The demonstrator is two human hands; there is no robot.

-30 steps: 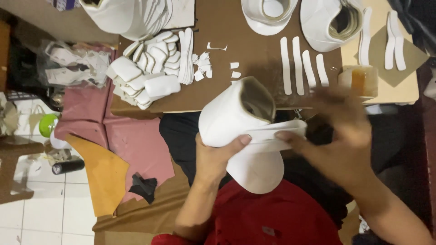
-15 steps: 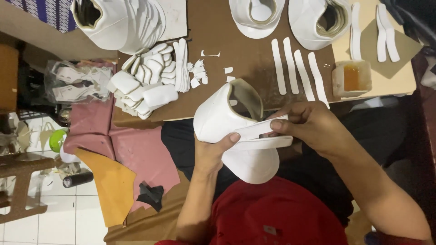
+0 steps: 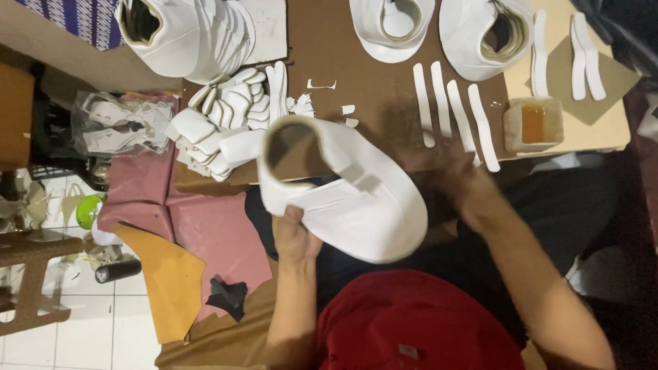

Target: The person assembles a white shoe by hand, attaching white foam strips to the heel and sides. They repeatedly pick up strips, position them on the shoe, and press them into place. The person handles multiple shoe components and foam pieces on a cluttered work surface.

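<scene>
My left hand [image 3: 296,236] grips a white shoe upper [image 3: 343,188] from below, holding it over my lap with its opening turned toward the table. My right hand [image 3: 460,179] is blurred, just right of the upper and off it, near the table's front edge. Whether its fingers are apart or hold anything I cannot make out. Four white strips [image 3: 454,113] lie on the brown board [image 3: 373,75] beyond that hand. A small tub of amber glue [image 3: 534,123] stands to their right.
A pile of white cut pieces [image 3: 226,120] lies on the board's left. More white uppers [image 3: 179,34] [image 3: 392,24] [image 3: 490,38] sit along the far edge. Pink and tan leather sheets [image 3: 171,274], a black scrap [image 3: 227,296] and a bag of pieces [image 3: 120,127] lie at the left.
My right hand has come off the white upper and moved right toward the strips. My left hand has raised and tilted the upper, which now looks larger in view.
</scene>
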